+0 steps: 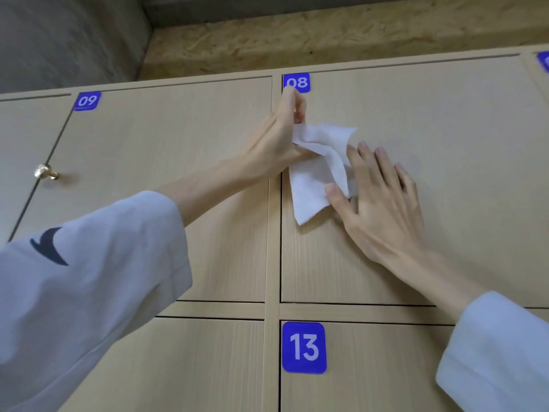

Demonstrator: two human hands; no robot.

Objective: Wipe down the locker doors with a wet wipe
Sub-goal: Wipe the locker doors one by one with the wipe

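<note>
A crumpled white wet wipe [315,171] hangs against the pale wood locker door marked 08 [445,179], near its left edge. My left hand [277,138] pinches the wipe's upper left corner, just below the blue 08 label [296,82]. My right hand [377,191] lies with fingers spread and straight on the door, its thumb and forefinger touching the wipe's right side. Both arms wear white sleeves.
To the left is the door marked 09 [166,185], and a brass knob [45,171] sits on the door beyond it. Below is the door marked 13 [386,370]. A rough chipboard panel [326,37] and grey wall run above the lockers.
</note>
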